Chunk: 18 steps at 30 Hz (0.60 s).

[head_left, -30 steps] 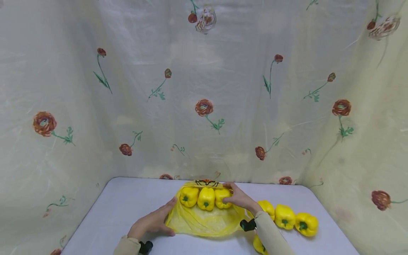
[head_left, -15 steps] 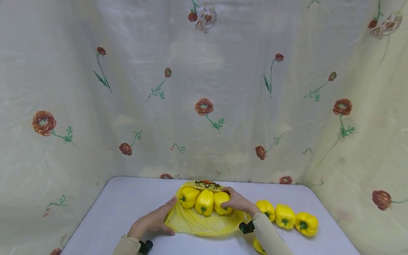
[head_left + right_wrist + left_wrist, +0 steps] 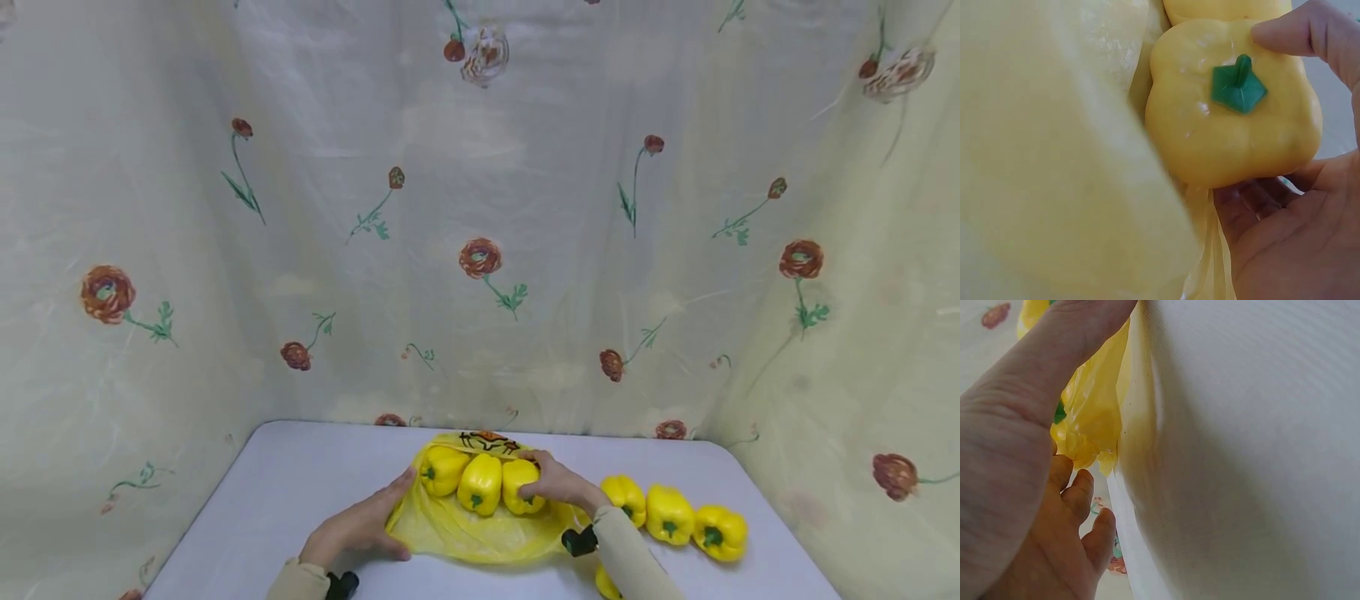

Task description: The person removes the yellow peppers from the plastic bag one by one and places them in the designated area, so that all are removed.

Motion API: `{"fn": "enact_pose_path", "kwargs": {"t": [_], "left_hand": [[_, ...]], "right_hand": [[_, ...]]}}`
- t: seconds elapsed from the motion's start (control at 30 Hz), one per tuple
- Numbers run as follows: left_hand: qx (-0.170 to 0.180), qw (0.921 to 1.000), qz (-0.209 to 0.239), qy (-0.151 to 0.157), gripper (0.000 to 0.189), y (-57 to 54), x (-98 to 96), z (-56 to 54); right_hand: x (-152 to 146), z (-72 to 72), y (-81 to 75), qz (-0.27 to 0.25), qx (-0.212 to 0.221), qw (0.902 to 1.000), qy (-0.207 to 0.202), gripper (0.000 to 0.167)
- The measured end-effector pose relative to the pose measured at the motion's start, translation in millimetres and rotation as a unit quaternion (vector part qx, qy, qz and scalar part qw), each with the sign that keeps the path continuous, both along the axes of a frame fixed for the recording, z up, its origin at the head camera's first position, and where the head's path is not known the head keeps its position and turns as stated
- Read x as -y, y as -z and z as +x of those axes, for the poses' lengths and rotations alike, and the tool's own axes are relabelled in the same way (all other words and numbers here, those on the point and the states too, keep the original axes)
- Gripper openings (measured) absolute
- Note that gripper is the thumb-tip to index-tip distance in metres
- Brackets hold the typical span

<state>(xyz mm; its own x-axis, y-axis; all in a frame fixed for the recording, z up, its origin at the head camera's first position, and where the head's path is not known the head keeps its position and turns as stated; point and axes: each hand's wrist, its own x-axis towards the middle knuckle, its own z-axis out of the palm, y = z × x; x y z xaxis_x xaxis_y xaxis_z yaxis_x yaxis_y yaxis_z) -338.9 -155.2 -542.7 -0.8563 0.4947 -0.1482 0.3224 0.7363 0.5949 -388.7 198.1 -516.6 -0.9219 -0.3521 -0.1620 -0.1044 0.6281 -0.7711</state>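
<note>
Here, right hand [image 3: 561, 482] round pepper [image 3: 1210, 144] (yellow; bag [image 3: 468, 537] alongside)

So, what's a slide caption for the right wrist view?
Right hand holding a yellow pepper with a green stem, a yellow bag filling the left of the frame.

Place: small and closed in on three sides, like a booth; home or lab, I cannot tell.
Curtain [image 3: 555, 325]: pale, hanging across the back and down the left and right of the frame.
Flowers [image 3: 480, 257]: red-brown with green stems, printed all over the curtain.
Table [image 3: 307, 471]: white, round corners, along the bottom, close to the back curtain.
Wrist cameras [image 3: 579, 542]: two, black, low down.
</note>
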Motion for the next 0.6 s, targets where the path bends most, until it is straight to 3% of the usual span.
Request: {"fn": "enact_pose_path", "kwargs": {"t": [0.27, 0.6], "left_hand": [[-0.006, 0.9999, -0.007, 0.003, 0.124, 1.7, 1.1, -0.3], [-0.012, 0.9999, -0.008, 0.003, 0.125, 4.0, 2.3, -1.8]], "right_hand": [[0.4, -3.4, 3.9, 0.004, 0.038, 0.999, -0.024, 0.082], [1.5, -5.1, 3.8, 0.001, 0.036, 0.9984, -0.044, 0.083]]}}
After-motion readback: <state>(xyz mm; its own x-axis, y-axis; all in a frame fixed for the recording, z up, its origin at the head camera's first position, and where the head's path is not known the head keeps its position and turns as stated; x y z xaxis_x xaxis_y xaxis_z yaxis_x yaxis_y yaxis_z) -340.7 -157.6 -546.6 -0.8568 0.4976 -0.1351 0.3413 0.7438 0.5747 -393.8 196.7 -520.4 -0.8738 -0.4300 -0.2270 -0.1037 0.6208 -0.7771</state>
